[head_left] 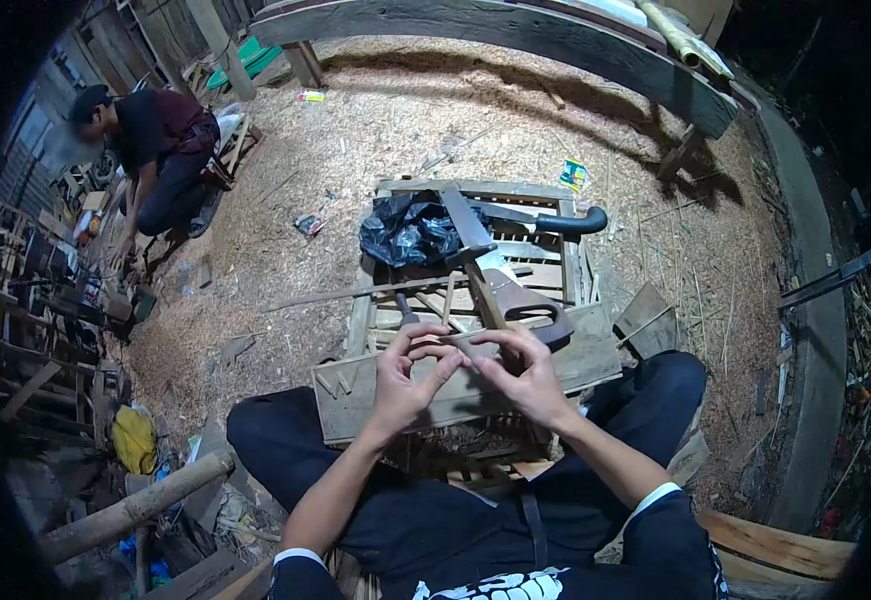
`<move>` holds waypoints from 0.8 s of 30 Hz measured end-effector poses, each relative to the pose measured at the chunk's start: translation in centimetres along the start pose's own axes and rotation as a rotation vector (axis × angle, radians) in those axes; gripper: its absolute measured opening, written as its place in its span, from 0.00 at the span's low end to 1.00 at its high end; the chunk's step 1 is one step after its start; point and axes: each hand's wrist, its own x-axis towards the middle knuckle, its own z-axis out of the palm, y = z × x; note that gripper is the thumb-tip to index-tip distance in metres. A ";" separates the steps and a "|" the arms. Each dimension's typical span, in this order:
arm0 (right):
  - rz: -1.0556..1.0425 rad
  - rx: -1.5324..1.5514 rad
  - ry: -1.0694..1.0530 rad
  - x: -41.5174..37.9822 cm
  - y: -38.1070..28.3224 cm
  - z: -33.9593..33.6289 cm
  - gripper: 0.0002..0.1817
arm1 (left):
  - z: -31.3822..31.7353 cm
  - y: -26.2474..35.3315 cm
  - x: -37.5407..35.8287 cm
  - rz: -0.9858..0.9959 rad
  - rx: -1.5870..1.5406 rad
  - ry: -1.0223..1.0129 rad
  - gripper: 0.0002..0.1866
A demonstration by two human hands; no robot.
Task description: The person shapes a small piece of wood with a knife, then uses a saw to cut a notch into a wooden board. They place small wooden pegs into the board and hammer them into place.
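Note:
My left hand [408, 382] and my right hand [528, 380] meet above a wooden board [586, 350], fingertips pinched together. Something small and thin seems to be between them, but I cannot make out what. Just beyond, a handsaw [544, 318] with a brown handle lies on a slatted wooden crate [359, 318]. Across the saw's blade rests a hammer [486, 298] with a wooden handle. Small wood pegs [334, 384] lie on the board, left of my left hand. A blade with a curved black handle [574, 221] lies at the crate's far right.
A crumpled black plastic bag [408, 232] sits on the crate. Wood shavings [286, 190] cover the ground. At the left a person [161, 155] crouches beside piled scraps. A long wooden bench [516, 40] stands at the back; a bamboo pole [141, 508] juts in at lower left.

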 end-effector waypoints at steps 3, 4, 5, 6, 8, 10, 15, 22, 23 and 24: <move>-0.035 0.096 0.011 0.6 0.9 1.1 0.12 | 0.4 0.0 0.4 0.038 -0.013 0.024 0.22; -0.050 0.148 0.012 0.8 0.9 1.4 0.12 | 0.4 -0.1 0.4 0.066 -0.020 0.045 0.22; -0.062 0.123 -0.023 1.0 0.7 1.3 0.12 | 0.3 -0.3 0.4 0.062 -0.017 0.050 0.22; -0.061 0.127 -0.028 1.1 0.3 1.5 0.12 | 0.2 -0.5 0.5 0.052 -0.063 0.047 0.21; 0.029 0.344 -0.038 1.2 -0.7 1.5 0.13 | 0.1 -0.6 0.6 0.040 -0.111 0.042 0.21; 0.041 0.312 -0.065 1.2 -1.1 1.1 0.14 | 0.3 0.0 0.6 0.047 -0.119 0.017 0.20; -0.032 0.355 0.000 1.2 -0.8 1.4 0.13 | 0.9 0.7 0.5 0.070 -0.051 0.006 0.19; -0.051 0.237 0.009 0.9 0.1 0.5 0.10 | 1.2 0.4 0.4 0.057 -0.035 -0.020 0.19; -0.024 0.280 0.009 0.8 -0.1 0.5 0.10 | 1.2 0.3 0.3 0.057 -0.033 -0.022 0.19; 0.003 0.322 0.010 0.8 -0.3 0.4 0.10 | 1.2 0.2 0.3 0.053 -0.023 -0.018 0.19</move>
